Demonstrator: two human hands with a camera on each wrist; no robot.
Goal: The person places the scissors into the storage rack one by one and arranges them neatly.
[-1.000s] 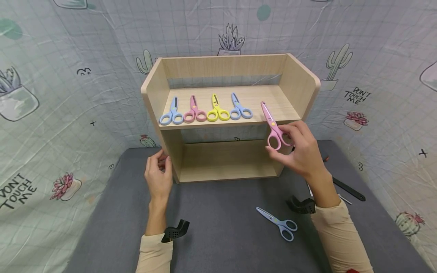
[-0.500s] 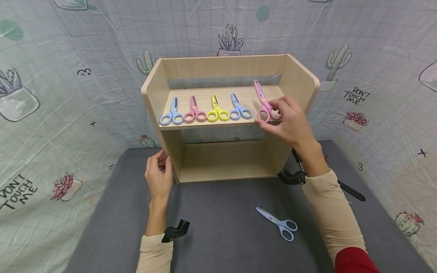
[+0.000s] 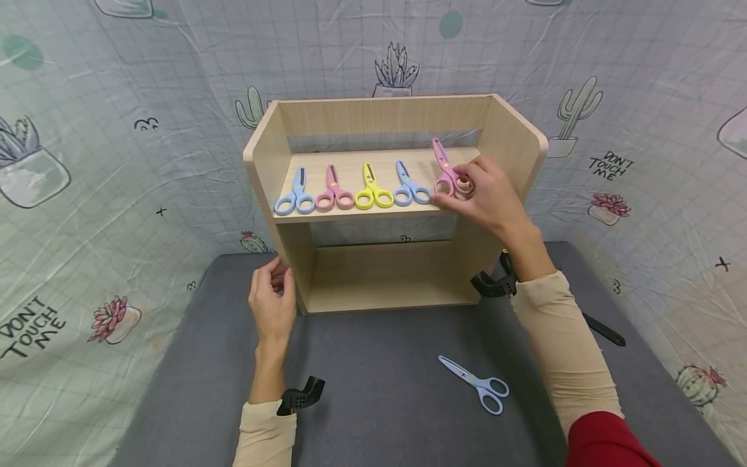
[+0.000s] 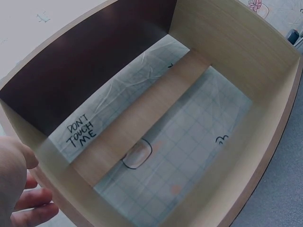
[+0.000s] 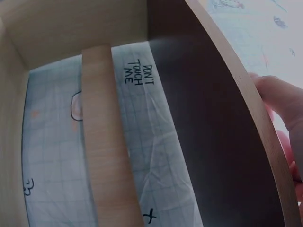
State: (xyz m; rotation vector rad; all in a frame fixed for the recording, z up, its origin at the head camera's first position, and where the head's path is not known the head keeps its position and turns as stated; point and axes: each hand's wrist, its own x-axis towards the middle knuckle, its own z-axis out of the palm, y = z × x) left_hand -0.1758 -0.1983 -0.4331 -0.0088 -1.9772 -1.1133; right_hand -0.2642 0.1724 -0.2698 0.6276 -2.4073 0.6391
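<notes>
My right hand [image 3: 493, 198] pinches the handles of pink scissors [image 3: 441, 159] at the right end of the wooden rack's upper shelf [image 3: 362, 159]. Their closed blades point to the back; whether the scissors lie fully on the board cannot be told. To their left stand in a row light blue scissors [image 3: 404, 172], yellow scissors [image 3: 367, 175], another pink pair [image 3: 331, 177] and another light blue pair [image 3: 299, 178], handles towards the front edge. My left hand [image 3: 272, 305] rests against the rack's left side panel, fingers loosely bent. In the right wrist view the scissors are hidden behind the shelf board [image 5: 208, 113].
One more pair of light blue scissors [image 3: 467, 376] lies on the grey tabletop [image 3: 373, 402] in front of the rack. A black-handled tool [image 3: 605, 329] lies at the right, partly behind my right sleeve. The rack's lower compartment [image 3: 385, 272] stands beneath. Printed cloth hangs around.
My right hand has carried the pink scissors up and to the left, from in front of the shelf edge onto the upper shelf. The left hand has stayed in place.
</notes>
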